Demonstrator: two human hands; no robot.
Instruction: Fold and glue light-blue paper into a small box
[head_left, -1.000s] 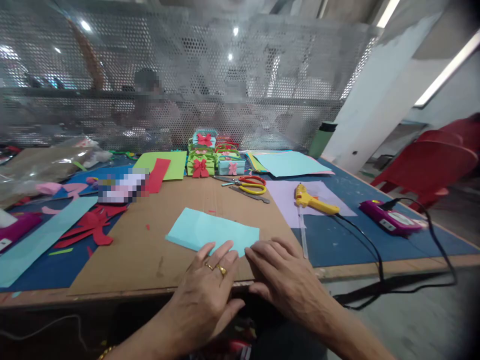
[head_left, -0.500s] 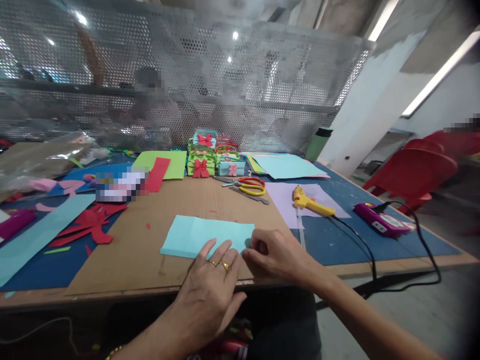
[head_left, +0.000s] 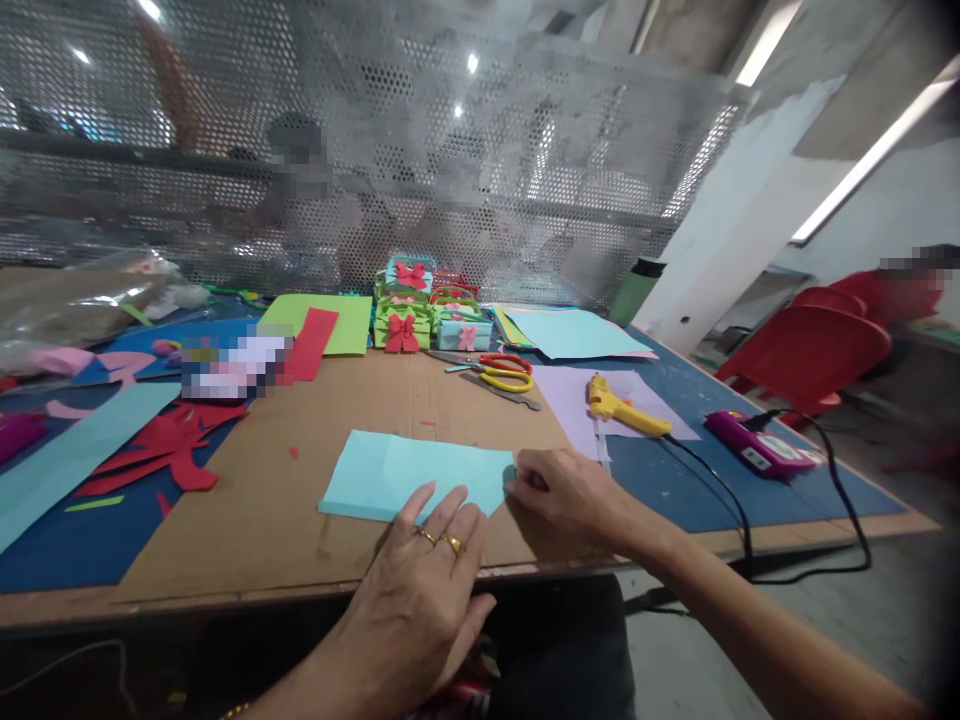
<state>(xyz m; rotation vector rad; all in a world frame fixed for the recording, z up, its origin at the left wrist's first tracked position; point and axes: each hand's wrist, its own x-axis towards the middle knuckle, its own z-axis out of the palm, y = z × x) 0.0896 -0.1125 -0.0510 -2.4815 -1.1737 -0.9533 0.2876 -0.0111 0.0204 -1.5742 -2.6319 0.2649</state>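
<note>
A light blue sheet of paper (head_left: pixel 416 465), with a narrow fold along its near edge, lies on the brown cardboard (head_left: pixel 255 500). My left hand (head_left: pixel 431 560), wearing two gold rings, rests with stretched fingers on the paper's near edge, right of its middle. At the right end of the same sheet, my right hand (head_left: pixel 562 490) is curled, its thumb and forefinger closed at the paper's edge. The fingertips of that hand are partly hidden. Beyond the sheet are scissors (head_left: pixel 506 372) with red and yellow handles.
A yellow glue gun (head_left: pixel 626 408) lies on lilac paper (head_left: pixel 555 395), its cord running to a purple power strip (head_left: pixel 757 445). Small paper bags with bows (head_left: pixel 401 333) stand at the back. Red paper scraps (head_left: pixel 176 450) and a long blue strip (head_left: pixel 90 460) are left.
My right hand has slid slightly right along the paper's end. My left hand stays on the near edge, fingers a little more spread. The view has shifted slightly.
</note>
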